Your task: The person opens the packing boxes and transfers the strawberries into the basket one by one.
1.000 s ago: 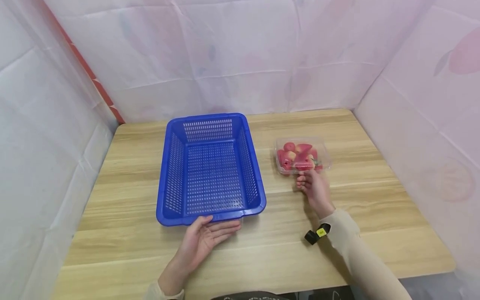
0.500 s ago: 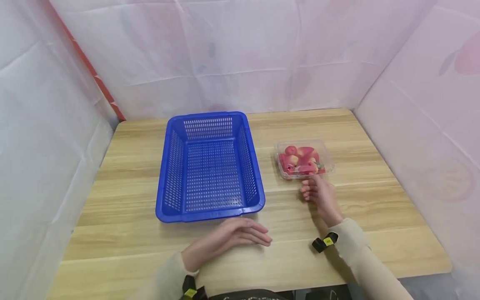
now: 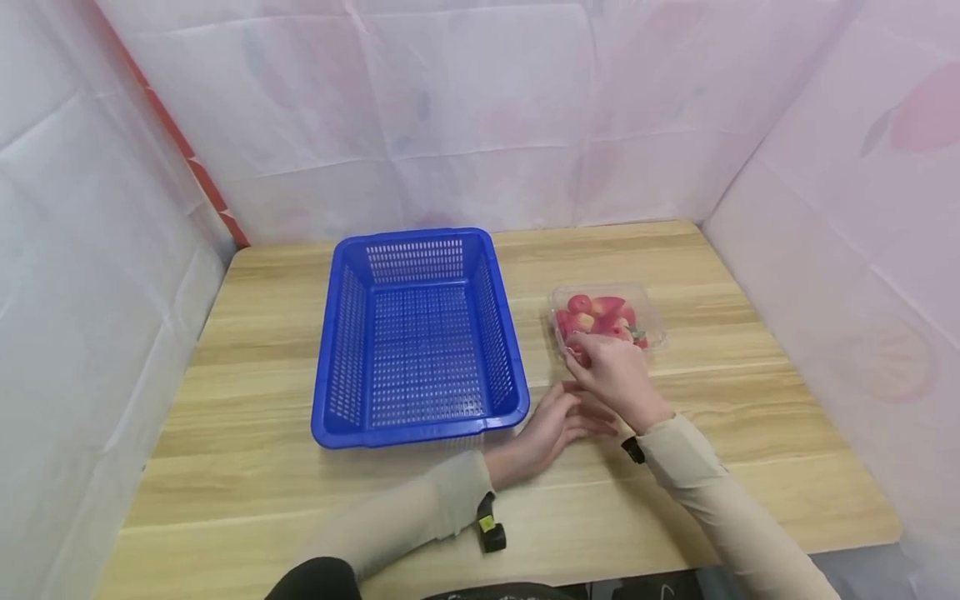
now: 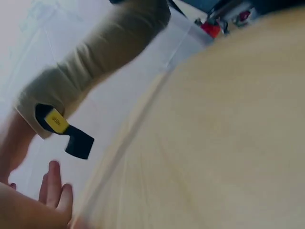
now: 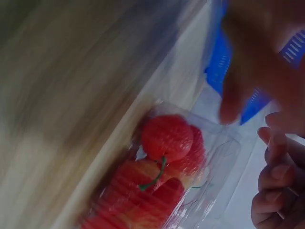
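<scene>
Clear container (image 3: 654, 323) on the desk (image 3: 757, 433), right of the blue basket (image 3: 420, 432) and apart from it; bare wood between. Red-and-yellow fruit (image 3: 594, 310) inside, green stems showing in the right-wrist view. Container's long axis runs side to side, long edge facing the person; basket's runs front to back.

Both hands on the person's side of the container. Right hand (image 3: 619, 372) clearly the nearer: thumb and forefinger bent at the front-left corner, other fingers curled in. Whether it pinches the rim or only hovers there, cannot tell; right-wrist view blurs the thumb.

Left hand (image 3: 558, 427) lower and nearer the body, just beyond the basket's near-right corner, fingers loose and pointing right below the right wrist, nothing in them. Hands overlap in the head view; contact between them unclear. From the left hand, container lies forward and right, right hand partly in between.
</scene>
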